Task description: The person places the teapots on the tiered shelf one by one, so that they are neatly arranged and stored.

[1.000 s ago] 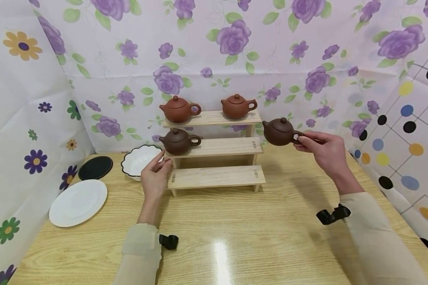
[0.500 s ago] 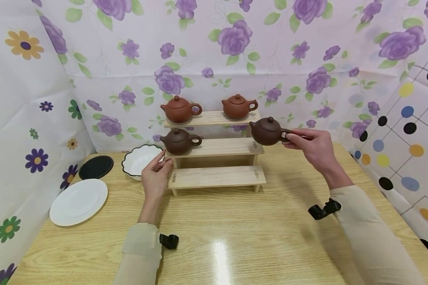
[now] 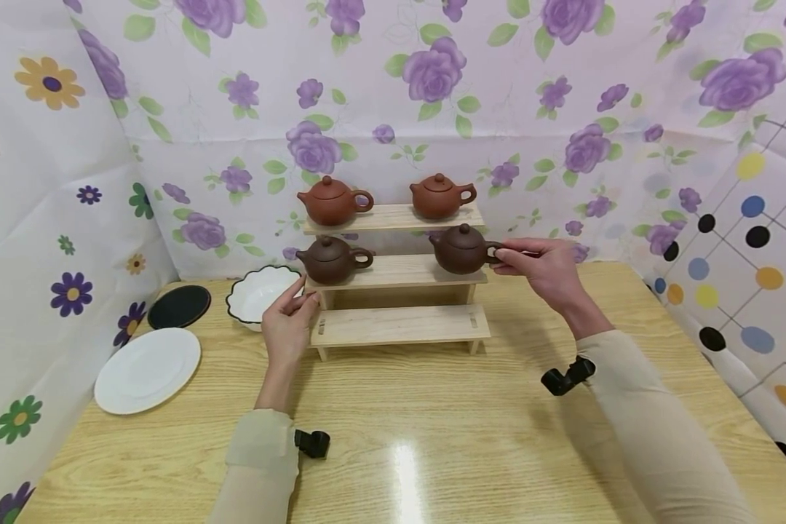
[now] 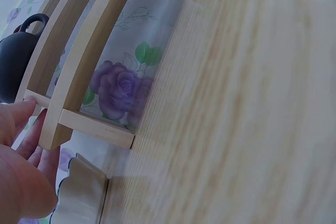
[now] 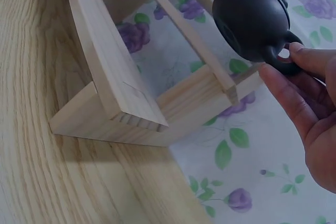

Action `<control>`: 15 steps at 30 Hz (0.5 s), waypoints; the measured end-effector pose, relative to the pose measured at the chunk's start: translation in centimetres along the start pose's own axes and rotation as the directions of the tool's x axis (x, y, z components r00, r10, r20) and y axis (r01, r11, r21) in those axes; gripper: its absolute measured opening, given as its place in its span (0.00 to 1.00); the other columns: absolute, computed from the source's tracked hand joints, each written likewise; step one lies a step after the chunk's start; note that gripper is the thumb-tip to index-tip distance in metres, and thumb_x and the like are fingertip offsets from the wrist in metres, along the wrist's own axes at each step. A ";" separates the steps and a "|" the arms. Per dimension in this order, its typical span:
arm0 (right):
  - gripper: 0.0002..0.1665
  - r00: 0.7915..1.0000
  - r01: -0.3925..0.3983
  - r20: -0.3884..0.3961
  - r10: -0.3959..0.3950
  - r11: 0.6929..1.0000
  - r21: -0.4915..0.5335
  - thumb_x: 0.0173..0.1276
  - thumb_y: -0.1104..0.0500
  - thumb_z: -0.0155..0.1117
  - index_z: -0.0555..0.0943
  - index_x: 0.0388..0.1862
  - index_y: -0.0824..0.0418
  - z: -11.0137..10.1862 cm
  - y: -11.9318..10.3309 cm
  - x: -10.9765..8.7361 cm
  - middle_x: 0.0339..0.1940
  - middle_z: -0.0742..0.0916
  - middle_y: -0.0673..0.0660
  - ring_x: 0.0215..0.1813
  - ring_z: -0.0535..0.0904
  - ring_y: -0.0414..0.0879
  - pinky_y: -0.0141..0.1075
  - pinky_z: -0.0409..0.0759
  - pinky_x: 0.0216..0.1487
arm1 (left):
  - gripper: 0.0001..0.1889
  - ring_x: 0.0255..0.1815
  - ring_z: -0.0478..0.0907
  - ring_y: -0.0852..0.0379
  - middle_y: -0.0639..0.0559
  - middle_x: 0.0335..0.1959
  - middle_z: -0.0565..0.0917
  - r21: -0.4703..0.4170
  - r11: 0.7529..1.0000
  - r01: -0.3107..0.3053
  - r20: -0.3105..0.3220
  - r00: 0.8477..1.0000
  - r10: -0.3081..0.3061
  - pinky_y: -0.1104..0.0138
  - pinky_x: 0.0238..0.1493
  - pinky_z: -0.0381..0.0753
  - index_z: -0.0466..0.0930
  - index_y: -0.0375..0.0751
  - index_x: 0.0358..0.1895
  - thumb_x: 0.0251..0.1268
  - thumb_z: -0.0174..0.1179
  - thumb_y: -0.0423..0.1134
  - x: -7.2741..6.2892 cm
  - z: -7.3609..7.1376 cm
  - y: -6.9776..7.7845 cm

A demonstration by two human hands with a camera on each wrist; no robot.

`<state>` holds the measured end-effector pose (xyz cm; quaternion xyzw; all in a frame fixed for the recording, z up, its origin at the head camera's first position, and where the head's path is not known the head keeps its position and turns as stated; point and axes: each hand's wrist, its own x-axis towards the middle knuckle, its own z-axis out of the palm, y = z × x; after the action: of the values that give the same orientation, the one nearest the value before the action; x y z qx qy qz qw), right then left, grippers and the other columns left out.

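My right hand pinches the loop handle of a dark brown teapot over the right end of the middle tier. In the right wrist view this teapot appears slightly above the board. My left hand holds the left end of the three-tier wooden shelf, thumb and fingers at its side frame. Another dark brown teapot sits at the left of the middle tier. Two reddish-brown teapots, one left and one right, stand on the top tier.
A scalloped white bowl with a dark rim stands left of the shelf, behind my left hand. Farther left lie a black round disc and a white plate. Floral cloth hangs behind the wooden table.
My right hand has carried the dark teapot leftward and a little down, from beside the shelf to over the middle tier's right end. My left hand keeps its place.
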<state>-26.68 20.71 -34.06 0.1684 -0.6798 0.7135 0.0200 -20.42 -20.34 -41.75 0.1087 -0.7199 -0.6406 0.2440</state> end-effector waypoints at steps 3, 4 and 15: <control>0.16 1.000 -0.009 -0.006 0.009 1.000 -0.026 0.73 0.67 0.71 0.87 0.55 0.74 0.5 0.6 0.4 0.41 0.93 0.52 0.40 0.94 0.46 0.41 0.89 0.48 | 0.22 0.35 0.84 0.78 0.77 0.28 0.85 -0.001 1.000 0.001 -0.001 1.000 -0.001 0.81 0.40 0.79 0.86 0.46 0.66 0.69 0.72 0.33 0.0 0.0 0.0; 0.16 1.000 -0.013 -0.007 0.013 0.999 -0.036 0.73 0.67 0.71 0.87 0.55 0.75 0.6 0.7 0.5 0.41 0.93 0.52 0.40 0.94 0.45 0.41 0.89 0.48 | 0.22 0.35 0.84 0.78 0.77 0.28 0.85 -0.001 1.000 0.001 -0.001 1.000 -0.001 0.81 0.40 0.79 0.86 0.46 0.66 0.69 0.72 0.33 0.0 0.0 0.1; 0.22 0.998 -0.050 0.023 0.052 0.993 -0.104 0.76 0.67 0.68 0.80 0.60 0.83 1.9 1.3 1.5 0.39 0.93 0.50 0.38 0.93 0.42 0.37 0.89 0.46 | 0.22 0.35 0.84 0.78 0.74 0.30 0.87 -0.004 1.000 -0.001 -0.003 1.000 0.001 0.81 0.40 0.79 0.86 0.46 0.65 0.69 0.71 0.33 0.0 0.0 -0.1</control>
<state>-28.05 18.50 -34.83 0.1590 -0.7200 0.6755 0.0016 -20.43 -20.39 -41.82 0.1086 -0.7184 -0.6417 0.2455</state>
